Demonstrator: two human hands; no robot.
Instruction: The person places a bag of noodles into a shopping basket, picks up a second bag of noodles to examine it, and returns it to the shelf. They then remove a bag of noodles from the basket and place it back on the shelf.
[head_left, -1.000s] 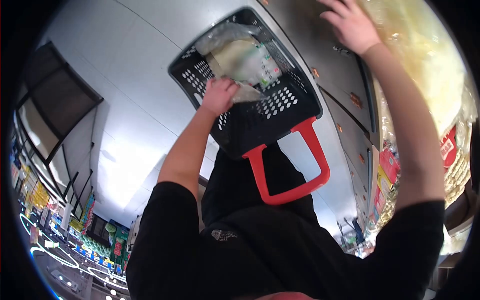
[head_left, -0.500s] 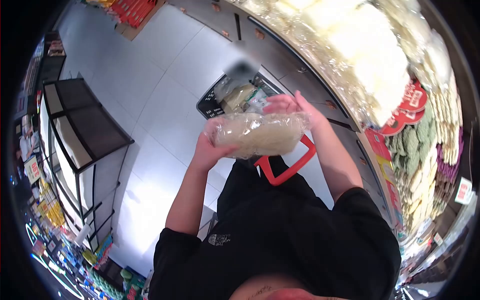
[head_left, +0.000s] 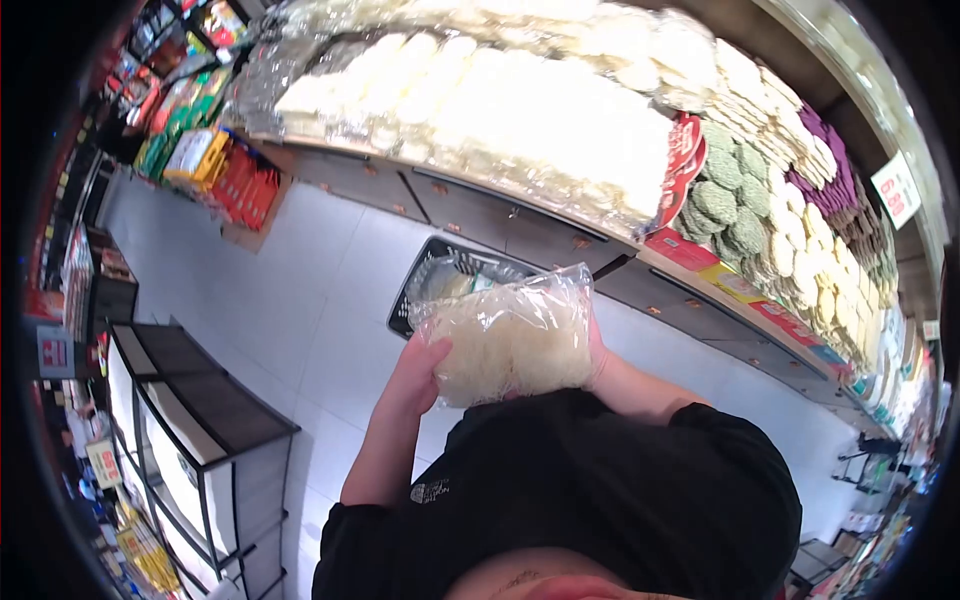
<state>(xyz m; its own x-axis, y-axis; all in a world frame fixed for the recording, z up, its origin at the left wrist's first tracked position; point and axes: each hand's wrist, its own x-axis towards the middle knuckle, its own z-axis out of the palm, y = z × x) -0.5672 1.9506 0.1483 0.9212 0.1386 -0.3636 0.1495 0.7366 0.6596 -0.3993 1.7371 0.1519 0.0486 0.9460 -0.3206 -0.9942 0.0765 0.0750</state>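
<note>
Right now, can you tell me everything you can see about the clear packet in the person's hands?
The clear packet is a wide, plump bundle in crinkly, shiny see-through wrap that looks like plastic. Its filling is pale cream; I can't tell exactly what it is. Loose wrap sticks up at the top right corner. The left hand grips one end, thumb in front; the right hand is at the other, mostly hidden behind. It tilts slightly, covering part of the basket from this view.

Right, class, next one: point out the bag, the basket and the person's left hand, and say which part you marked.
Bag (head_left: 515,342): head view, middle of its clear front.
Basket (head_left: 404,303): head view, its left wall.
Left hand (head_left: 422,368): head view, back of the hand near the thumb.
</note>
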